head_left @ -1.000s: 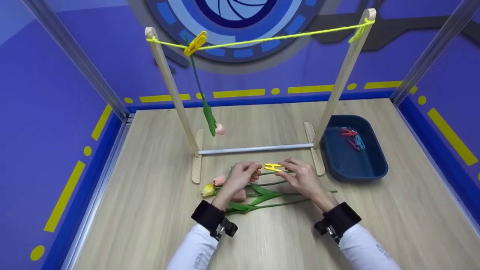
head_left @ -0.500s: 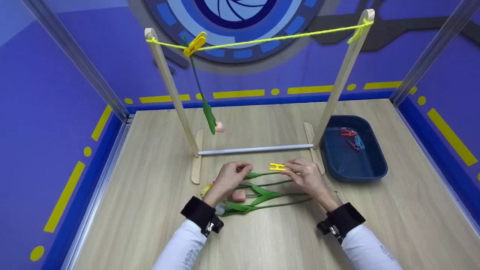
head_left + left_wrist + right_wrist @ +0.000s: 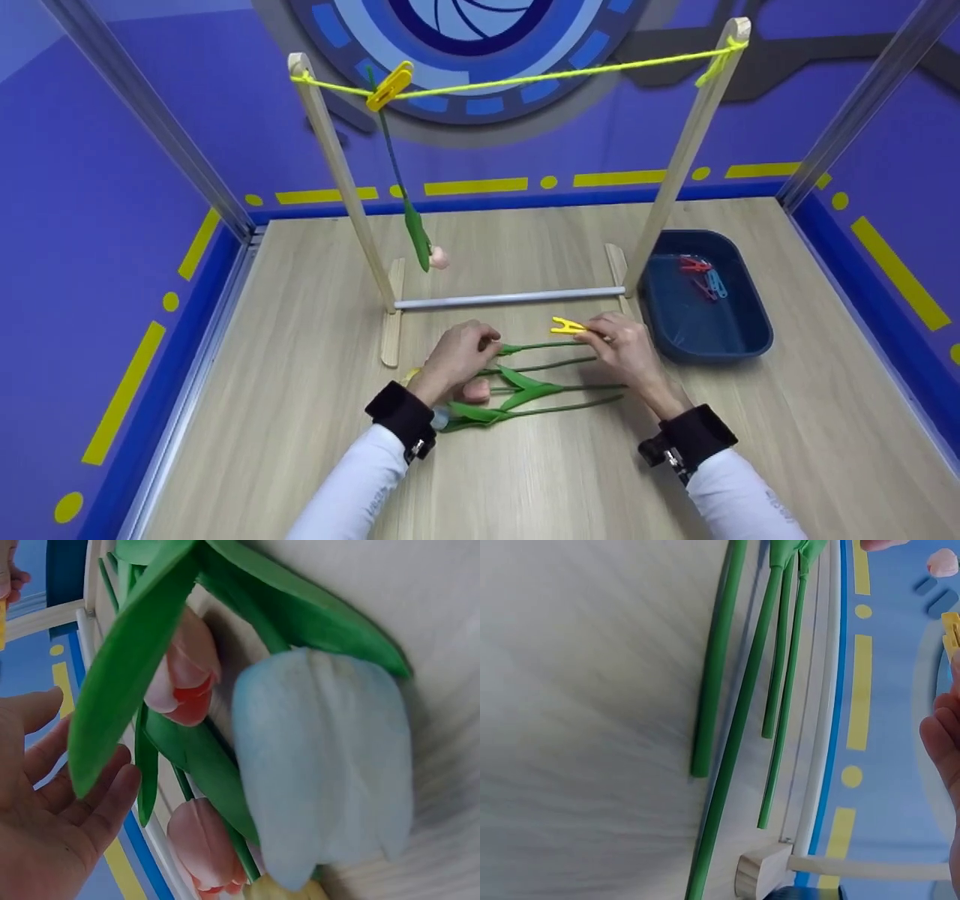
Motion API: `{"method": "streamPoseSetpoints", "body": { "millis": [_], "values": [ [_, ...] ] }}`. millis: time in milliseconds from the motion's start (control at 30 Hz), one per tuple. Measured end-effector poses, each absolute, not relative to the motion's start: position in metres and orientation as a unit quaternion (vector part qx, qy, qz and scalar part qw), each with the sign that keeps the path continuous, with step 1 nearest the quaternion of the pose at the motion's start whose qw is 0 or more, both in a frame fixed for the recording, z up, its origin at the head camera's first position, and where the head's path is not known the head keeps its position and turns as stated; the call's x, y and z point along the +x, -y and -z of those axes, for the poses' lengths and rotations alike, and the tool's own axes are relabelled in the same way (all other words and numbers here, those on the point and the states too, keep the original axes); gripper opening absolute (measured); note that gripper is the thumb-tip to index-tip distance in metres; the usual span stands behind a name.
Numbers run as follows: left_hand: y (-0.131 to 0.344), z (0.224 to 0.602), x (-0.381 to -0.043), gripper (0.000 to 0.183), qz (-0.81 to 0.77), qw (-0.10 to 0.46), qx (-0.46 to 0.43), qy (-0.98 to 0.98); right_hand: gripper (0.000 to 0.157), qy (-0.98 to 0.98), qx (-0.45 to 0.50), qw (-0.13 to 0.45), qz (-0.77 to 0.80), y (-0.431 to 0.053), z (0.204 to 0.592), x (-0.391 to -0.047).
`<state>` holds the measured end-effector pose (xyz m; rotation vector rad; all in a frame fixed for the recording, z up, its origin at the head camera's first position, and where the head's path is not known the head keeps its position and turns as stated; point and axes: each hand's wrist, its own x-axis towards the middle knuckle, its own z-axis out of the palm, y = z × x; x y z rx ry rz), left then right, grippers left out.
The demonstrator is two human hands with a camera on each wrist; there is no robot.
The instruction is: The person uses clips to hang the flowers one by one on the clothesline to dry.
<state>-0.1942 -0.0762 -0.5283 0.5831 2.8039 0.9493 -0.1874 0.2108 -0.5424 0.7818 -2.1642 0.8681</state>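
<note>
My right hand [image 3: 624,352] pinches a yellow clothespin [image 3: 568,325] between thumb and fingers, its forked end pointing left. Below it lie the green stems [image 3: 735,727] of several artificial tulips. Over the flower end hovers my left hand [image 3: 461,352], beside the leaf [image 3: 510,349] of the farthest tulip. In the left wrist view its fingers [image 3: 112,810] are spread and loosely bent, partly behind a leaf, and grip nothing. A pale blue tulip head [image 3: 322,757] and pink heads [image 3: 187,675] show close by; a yellow one [image 3: 410,376] is mostly covered by the left hand.
A wooden stand [image 3: 341,172] carries a yellow cord [image 3: 562,75]. From it a pink tulip [image 3: 439,257] hangs head down under another yellow clothespin [image 3: 390,86]. At right sits a dark blue basin [image 3: 705,330] with red and blue clothespins [image 3: 718,284]. Purple panels surround the table.
My hands have drawn apart: the left moved left over the flower heads, the right moved right with the yellow clothespin still pinched. The hanging tulip stays where it was.
</note>
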Motion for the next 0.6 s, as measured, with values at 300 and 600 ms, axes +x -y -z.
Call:
{"method": "streamPoseSetpoints", "body": {
  "millis": [300, 600],
  "values": [
    [0.066, 0.531, -0.204, 0.026, -0.207, 0.036, 0.254, -0.944, 0.014, 0.85, 0.259, 0.31, -0.337, -0.219, 0.542, -0.185],
    [0.056, 0.537, -0.209, 0.03, -0.099, 0.067, 0.269, -0.956, 0.015, 0.857, 0.248, 0.302, -0.337, -0.223, 0.543, -0.184]
  ]
}}
